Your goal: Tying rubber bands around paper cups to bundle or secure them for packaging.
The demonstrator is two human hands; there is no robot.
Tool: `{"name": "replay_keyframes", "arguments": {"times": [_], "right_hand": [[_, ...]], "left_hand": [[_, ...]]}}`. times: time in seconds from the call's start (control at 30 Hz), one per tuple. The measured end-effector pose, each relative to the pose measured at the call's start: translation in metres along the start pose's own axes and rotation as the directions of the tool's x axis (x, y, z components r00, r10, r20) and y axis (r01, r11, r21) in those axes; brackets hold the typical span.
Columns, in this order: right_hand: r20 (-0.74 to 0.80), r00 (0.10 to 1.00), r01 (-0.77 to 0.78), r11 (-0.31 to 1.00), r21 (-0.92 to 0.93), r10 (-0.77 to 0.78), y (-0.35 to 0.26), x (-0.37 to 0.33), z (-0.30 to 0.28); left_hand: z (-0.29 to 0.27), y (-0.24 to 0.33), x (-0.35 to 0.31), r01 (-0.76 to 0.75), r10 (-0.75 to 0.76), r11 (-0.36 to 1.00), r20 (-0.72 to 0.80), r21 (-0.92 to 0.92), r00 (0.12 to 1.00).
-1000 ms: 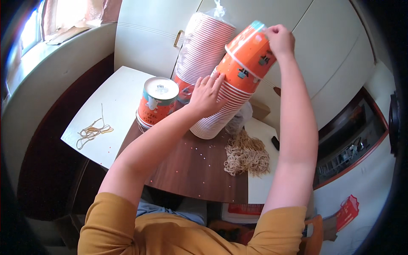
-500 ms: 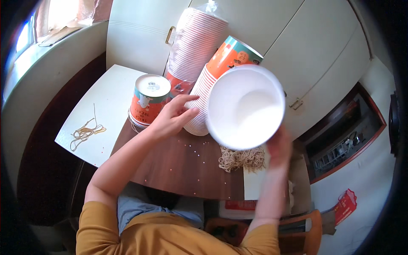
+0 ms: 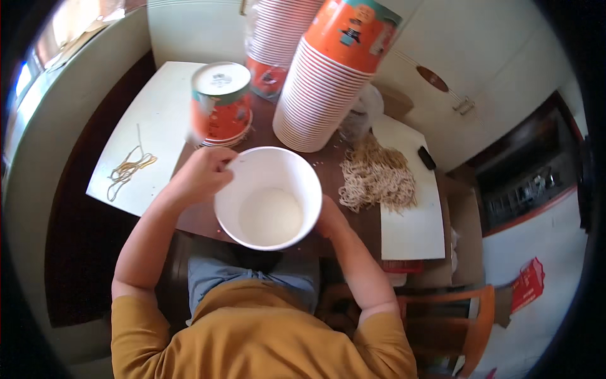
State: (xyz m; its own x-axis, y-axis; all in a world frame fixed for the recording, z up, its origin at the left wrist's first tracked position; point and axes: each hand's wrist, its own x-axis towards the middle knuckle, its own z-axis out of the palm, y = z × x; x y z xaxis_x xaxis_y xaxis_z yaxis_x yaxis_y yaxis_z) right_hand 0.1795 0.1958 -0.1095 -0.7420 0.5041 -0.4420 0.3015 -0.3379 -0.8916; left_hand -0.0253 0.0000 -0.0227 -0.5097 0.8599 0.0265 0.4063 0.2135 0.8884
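A white-lined paper bucket is in front of me near the table's front edge, its mouth facing up toward me and nothing visible inside. My left hand is closed at its upper left rim, thumb and fingers curled together there. Against the bucket's right outer wall is my right hand, its fingers hidden behind the bucket. Just beyond my left hand, an orange and teal paper bucket stands upside down. A tall nested stack of paper buckets leans slightly right behind the one I hold.
A second bucket stack in clear plastic stands at the back. Tangled beige cords lie on the right, near a small black object. A loose bundle of cord rests on the white left leaf. A wooden chair is at lower right.
The held bucket has come down and left from in front of the stack, toward my body. My left hand has moved from beside the stack to the bucket's rim. The view has tilted downward.
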Motion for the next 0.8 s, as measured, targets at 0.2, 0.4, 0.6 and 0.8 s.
{"name": "replay_keyframes", "arguments": {"times": [0.2,0.4,0.6,0.8], "right_hand": [[-0.158,0.81,0.219,0.541,-0.812,-0.565,-0.054,-0.007,-0.103],[0.248,0.826,0.262,-0.045,-0.964,-0.506,-0.074,0.002,-0.099],[0.134,0.808,0.382,0.337,-0.86,-0.574,-0.101,0.019,-0.12],[-0.005,0.916,0.339,0.781,-0.524,-0.401,-0.22,-0.055,-0.133]], "left_hand": [[0.002,0.013,-0.013,0.042,-0.041,0.999,-0.136,0.008,0.99],[0.002,0.017,-0.017,0.104,-0.074,0.97,-0.145,0.217,0.987],[-0.002,0.042,-0.029,-0.035,0.218,0.864,-0.31,0.503,0.925],[-0.01,0.087,-0.011,-0.225,0.277,0.928,-0.149,0.296,0.949]]}}
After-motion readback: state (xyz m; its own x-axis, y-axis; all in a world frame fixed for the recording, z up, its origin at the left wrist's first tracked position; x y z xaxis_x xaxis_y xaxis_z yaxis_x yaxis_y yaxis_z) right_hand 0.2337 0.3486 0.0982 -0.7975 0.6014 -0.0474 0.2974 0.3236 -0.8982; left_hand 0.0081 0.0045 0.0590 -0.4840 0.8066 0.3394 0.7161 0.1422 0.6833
